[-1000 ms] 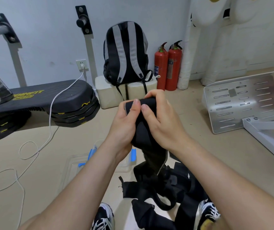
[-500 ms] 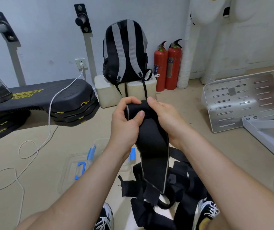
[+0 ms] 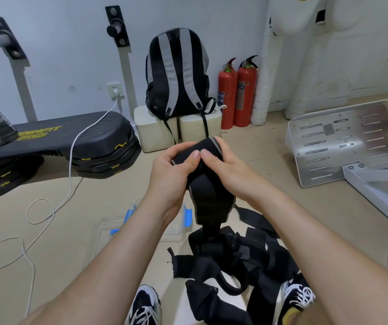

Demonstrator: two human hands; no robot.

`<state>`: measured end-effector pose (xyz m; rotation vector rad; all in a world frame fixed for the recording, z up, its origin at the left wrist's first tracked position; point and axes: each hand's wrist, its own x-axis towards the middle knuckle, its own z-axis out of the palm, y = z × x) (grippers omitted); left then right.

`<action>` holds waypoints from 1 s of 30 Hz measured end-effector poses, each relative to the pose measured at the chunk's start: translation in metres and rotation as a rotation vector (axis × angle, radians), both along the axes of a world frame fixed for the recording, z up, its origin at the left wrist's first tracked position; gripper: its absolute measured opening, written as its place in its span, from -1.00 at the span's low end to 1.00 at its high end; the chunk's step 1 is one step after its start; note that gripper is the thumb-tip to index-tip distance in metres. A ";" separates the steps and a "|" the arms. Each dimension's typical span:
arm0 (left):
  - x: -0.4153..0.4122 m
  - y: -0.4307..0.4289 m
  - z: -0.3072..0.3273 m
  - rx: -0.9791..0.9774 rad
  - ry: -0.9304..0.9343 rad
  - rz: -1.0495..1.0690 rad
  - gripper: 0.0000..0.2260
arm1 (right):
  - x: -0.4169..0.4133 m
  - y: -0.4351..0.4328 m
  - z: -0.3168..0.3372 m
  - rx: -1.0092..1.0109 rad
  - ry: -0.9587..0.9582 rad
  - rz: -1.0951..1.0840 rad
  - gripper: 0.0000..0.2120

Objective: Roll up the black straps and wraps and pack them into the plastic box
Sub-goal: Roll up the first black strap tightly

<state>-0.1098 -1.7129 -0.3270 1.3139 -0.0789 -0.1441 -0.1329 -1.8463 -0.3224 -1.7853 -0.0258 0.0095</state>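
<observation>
Left hand [image 3: 169, 171], right hand [image 3: 229, 168] gripping, thumbs meeting.

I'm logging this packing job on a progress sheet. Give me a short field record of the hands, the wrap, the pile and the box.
black wrap: top rolled over, rest hanging unrolled
left hand: grips the wrap's upper end
right hand: grips the same end, thumbs side by side
strap pile: loose on floor near shoes
plastic box: on floor beneath left forearm, blue latches; contents unclear
</observation>
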 end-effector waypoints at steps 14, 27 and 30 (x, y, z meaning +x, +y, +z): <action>-0.003 0.000 0.006 -0.014 -0.049 0.092 -0.69 | -0.008 0.005 -0.001 0.041 -0.049 0.009 -0.40; -0.002 -0.003 -0.002 0.555 -0.665 0.120 -0.54 | -0.007 -0.004 -0.009 0.368 0.107 -0.096 -0.67; -0.002 0.001 -0.002 0.594 -0.618 -0.024 -0.50 | -0.004 -0.009 -0.010 0.373 0.084 -0.161 -0.72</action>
